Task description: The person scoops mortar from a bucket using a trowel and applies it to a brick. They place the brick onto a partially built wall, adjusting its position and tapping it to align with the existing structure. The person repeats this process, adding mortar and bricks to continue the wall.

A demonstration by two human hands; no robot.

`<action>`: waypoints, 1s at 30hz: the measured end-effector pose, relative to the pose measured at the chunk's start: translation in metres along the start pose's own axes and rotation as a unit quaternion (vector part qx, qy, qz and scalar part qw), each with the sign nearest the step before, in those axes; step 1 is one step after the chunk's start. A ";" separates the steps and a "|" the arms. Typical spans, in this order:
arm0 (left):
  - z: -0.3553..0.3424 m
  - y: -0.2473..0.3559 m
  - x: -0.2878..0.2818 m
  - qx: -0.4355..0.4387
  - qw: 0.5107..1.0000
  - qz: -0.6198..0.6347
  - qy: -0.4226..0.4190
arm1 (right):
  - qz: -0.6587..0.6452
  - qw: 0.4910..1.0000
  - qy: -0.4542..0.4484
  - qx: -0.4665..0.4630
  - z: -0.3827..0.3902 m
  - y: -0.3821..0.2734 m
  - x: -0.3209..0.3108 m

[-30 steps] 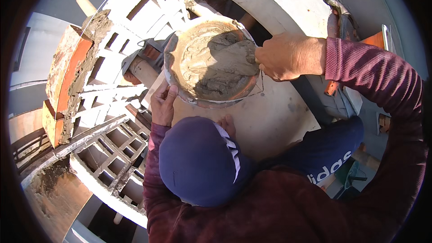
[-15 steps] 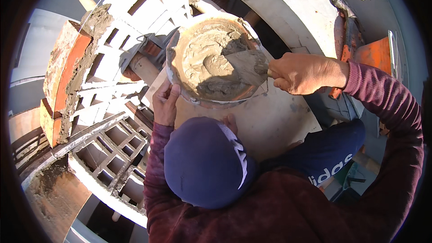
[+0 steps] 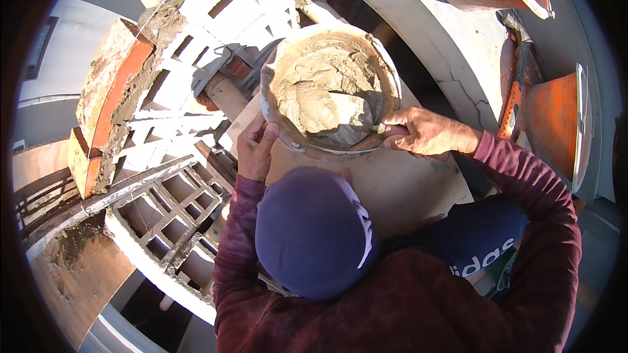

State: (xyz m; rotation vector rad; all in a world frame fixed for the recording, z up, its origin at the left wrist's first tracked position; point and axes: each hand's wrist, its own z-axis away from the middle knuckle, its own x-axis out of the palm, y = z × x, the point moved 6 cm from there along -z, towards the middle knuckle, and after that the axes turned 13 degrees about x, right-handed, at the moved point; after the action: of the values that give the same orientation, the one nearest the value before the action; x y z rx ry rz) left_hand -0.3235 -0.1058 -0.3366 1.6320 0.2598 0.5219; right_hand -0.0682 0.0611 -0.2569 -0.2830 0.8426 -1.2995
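Observation:
A round basin [image 3: 397,85] with a mortar-crusted rim stands in front of me, holding wet grey mortar [image 3: 320,91]. On its near left side, my left hand [image 3: 256,147] grips the rim, the thumb showing and the other fingers partly hidden. My right hand [image 3: 428,132] is closed around the short handle of a trowel [image 3: 353,116] at the near right rim. The trowel's blade lies low in the basin, smeared with mortar, so its outline is hard to make out.
Hollow blocks [image 3: 176,189] and an orange brick [image 3: 118,91] bedded in mortar lie left. Orange buckets [image 3: 556,111] and an orange-handled tool [image 3: 512,108] are at right. A pale board [image 3: 392,189] lies under the basin; my blue-clad knee [image 3: 314,235] is close by.
My right hand has moved left and nearer to me with the trowel, its blade now lower in the mortar. My left hand stays at the rim. The whole view has shifted slightly.

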 end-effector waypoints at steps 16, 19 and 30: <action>0.040 -0.054 -0.005 0.053 0.991 -0.034 0.120 | -0.152 0.982 -0.008 0.113 0.076 -0.053 -0.075; 0.077 -0.093 -0.014 0.097 0.958 -0.241 0.120 | -0.079 0.996 0.025 0.031 0.075 -0.117 -0.121; 0.127 -0.133 0.001 0.197 0.827 -0.517 0.100 | 0.521 0.723 0.322 -0.320 -0.031 -0.296 -0.244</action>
State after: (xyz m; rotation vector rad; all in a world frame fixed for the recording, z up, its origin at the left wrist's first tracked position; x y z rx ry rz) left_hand -0.2442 -0.1991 -0.4745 1.5460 1.3900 -0.2317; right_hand -0.3120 0.2100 0.0007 0.1553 1.7135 0.0572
